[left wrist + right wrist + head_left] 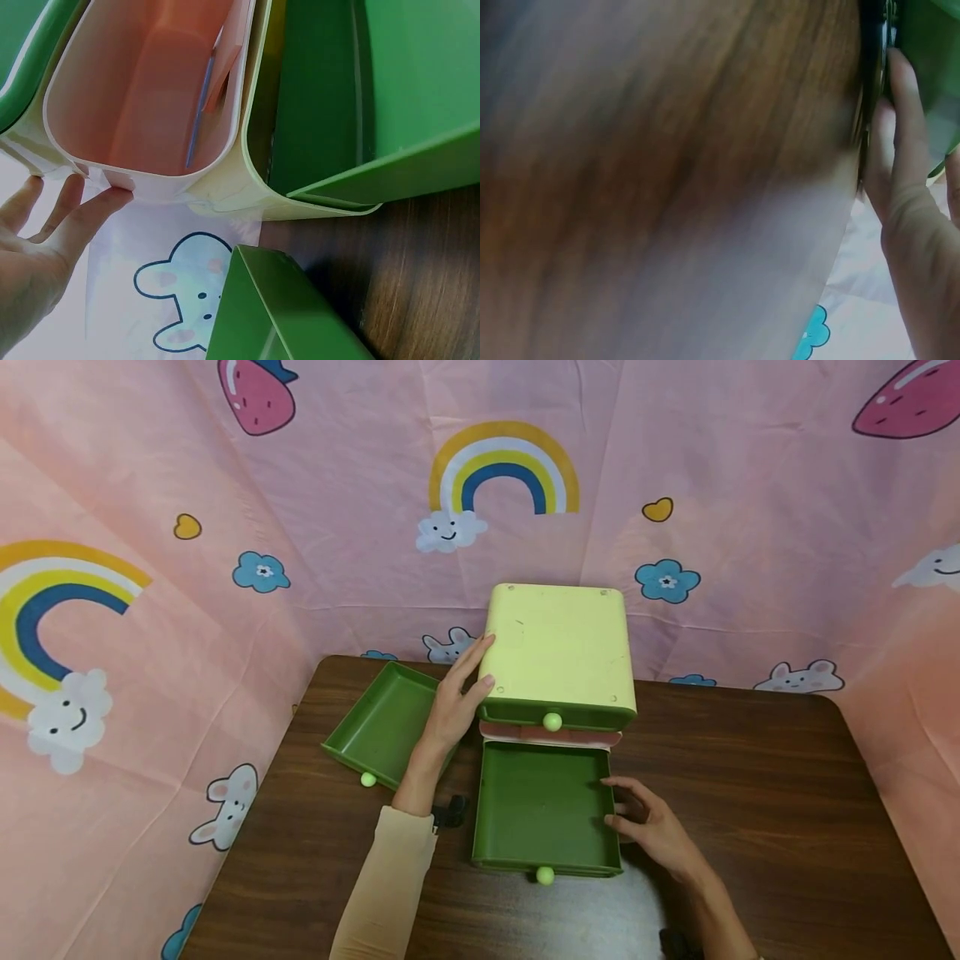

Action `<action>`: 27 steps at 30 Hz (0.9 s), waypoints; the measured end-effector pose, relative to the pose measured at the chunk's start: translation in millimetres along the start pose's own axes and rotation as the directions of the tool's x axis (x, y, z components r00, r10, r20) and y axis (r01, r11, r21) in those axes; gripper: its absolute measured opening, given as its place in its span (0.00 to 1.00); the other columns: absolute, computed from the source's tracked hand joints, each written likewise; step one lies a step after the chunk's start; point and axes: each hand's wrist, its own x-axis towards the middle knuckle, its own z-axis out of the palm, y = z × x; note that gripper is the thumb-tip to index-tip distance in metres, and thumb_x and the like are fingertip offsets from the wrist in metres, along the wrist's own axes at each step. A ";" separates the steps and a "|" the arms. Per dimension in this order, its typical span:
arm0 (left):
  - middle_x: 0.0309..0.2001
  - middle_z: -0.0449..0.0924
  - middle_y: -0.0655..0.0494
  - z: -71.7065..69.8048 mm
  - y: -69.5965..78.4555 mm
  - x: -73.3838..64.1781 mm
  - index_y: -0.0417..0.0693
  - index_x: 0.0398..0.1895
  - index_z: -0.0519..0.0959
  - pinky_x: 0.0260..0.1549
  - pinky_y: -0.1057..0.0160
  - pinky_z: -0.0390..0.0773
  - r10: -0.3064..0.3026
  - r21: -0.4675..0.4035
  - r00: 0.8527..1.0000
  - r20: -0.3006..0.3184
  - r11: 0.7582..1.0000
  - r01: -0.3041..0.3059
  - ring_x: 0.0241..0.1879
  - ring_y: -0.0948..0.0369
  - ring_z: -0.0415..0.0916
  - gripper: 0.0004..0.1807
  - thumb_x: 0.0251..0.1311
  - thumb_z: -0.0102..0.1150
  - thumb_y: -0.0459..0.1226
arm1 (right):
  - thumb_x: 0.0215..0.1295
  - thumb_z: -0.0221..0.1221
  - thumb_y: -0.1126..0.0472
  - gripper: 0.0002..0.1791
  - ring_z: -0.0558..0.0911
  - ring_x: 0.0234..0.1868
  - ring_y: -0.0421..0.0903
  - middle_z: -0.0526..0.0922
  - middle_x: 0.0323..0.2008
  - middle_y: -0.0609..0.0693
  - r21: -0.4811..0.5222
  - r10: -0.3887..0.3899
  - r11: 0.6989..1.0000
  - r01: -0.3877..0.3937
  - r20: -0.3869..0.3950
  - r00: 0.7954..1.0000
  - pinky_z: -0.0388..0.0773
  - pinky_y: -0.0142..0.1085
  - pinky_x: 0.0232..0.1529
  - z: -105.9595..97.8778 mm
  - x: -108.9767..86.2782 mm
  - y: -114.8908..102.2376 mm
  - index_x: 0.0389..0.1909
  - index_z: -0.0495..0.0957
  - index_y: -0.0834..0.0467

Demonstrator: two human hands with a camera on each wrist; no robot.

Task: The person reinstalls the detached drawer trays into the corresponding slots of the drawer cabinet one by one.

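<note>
A drawer cabinet with a pale yellow top [558, 643] stands at the table's back. Its top green drawer [517, 712] is closed. Below, the pink middle compartment [142, 90] is open at the front. The bottom green drawer [543, 810] is pulled far out. My left hand [453, 702] rests on the cabinet's left side, fingers extended, the thumb near the front corner. My right hand [656, 827] holds the bottom drawer's right wall, with thumb and a fingertip over the rim and other fingers outside it. In the right wrist view, fingers [907, 112] lie along the drawer's side.
A loose green drawer [382, 727] with a round knob lies tilted on the table at the left, partly behind my left forearm. The brown wooden table [757, 802] extends to the right. A pink printed cloth [360, 510] hangs behind and at both sides.
</note>
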 end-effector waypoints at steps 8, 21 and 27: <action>0.77 0.53 0.58 -0.2 0.0 0.1 0.59 0.77 0.60 0.70 0.43 0.53 0.000 0.019 1.000 -0.004 1.000 0.000 0.77 0.59 0.47 0.29 0.75 0.49 0.44 | 0.66 0.64 0.65 0.26 0.74 0.60 0.66 0.62 0.71 0.63 -0.003 -0.022 1.000 0.022 0.011 1.000 0.83 0.42 0.43 0.5 -1.3 0.3 0.65 0.71 0.60; 0.78 0.51 0.62 -0.4 0.4 -1.3 0.64 0.77 0.59 0.69 0.42 0.53 -0.018 0.027 1.000 0.003 0.999 0.018 0.77 0.61 0.45 0.29 0.75 0.47 0.44 | 0.65 0.66 0.63 0.22 0.75 0.60 0.65 0.62 0.71 0.62 -0.013 -0.010 1.000 0.009 -0.045 0.999 0.82 0.39 0.44 2.8 -0.1 -0.2 0.59 0.76 0.60; 0.78 0.51 0.47 -2.1 28.4 -2.3 0.47 0.77 0.59 0.70 0.41 0.52 -0.029 0.004 0.999 0.023 1.000 0.029 0.77 0.52 0.45 0.30 0.74 0.47 0.35 | 0.64 0.66 0.62 0.21 0.74 0.60 0.64 0.63 0.71 0.62 -0.013 -0.012 1.000 0.011 -0.073 0.997 0.82 0.37 0.44 2.7 0.7 -1.0 0.57 0.78 0.61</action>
